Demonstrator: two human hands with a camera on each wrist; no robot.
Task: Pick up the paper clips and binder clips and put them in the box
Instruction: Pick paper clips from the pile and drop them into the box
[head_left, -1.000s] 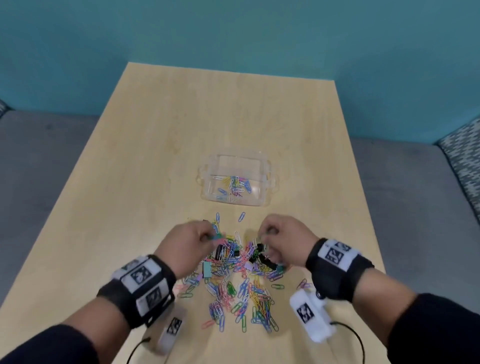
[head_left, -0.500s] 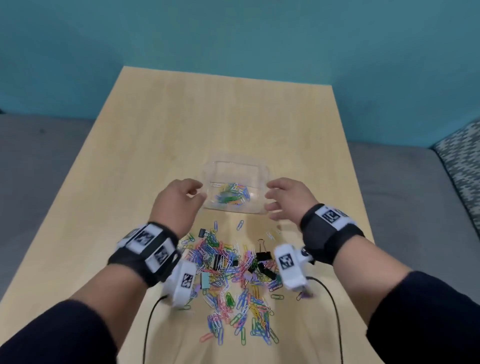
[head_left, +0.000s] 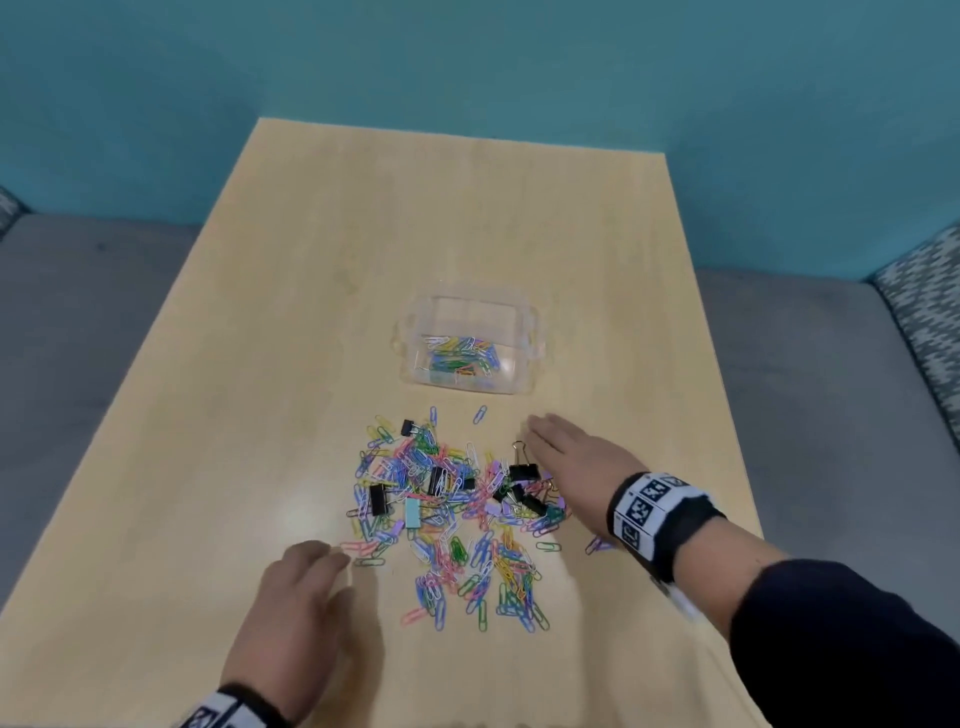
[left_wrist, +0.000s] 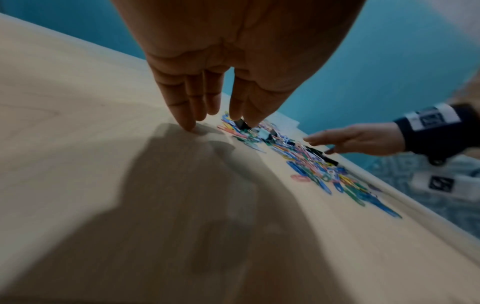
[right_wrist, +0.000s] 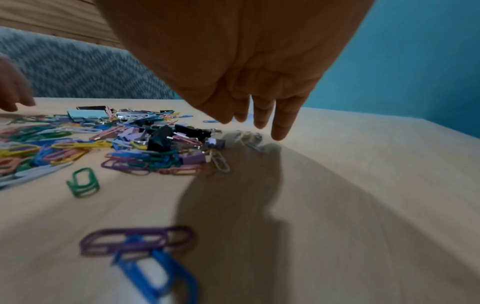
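A heap of coloured paper clips (head_left: 447, 514) mixed with black binder clips (head_left: 521, 472) lies on the wooden table (head_left: 311, 291). Behind the heap stands the clear plastic box (head_left: 524, 332), with several paper clips (head_left: 460, 356) lying inside. My left hand (head_left: 311, 566) hovers flat at the heap's near-left edge, fingers straight, holding nothing; its fingertips (left_wrist: 188, 126) reach the table beside the clips (left_wrist: 306, 158). My right hand (head_left: 550, 441) lies flat at the heap's right side, fingers extended beside a binder clip (right_wrist: 192, 131), empty.
The table's right edge (head_left: 727, 415) runs close to my right wrist. A grey couch (head_left: 805, 364) with a patterned cushion (head_left: 930, 322) surrounds the table under a teal wall. A few stray clips (right_wrist: 137, 240) lie near my right wrist.
Both hands came back from the box to the heap, now open and flat on either side. More clips lie in the box than a second ago.
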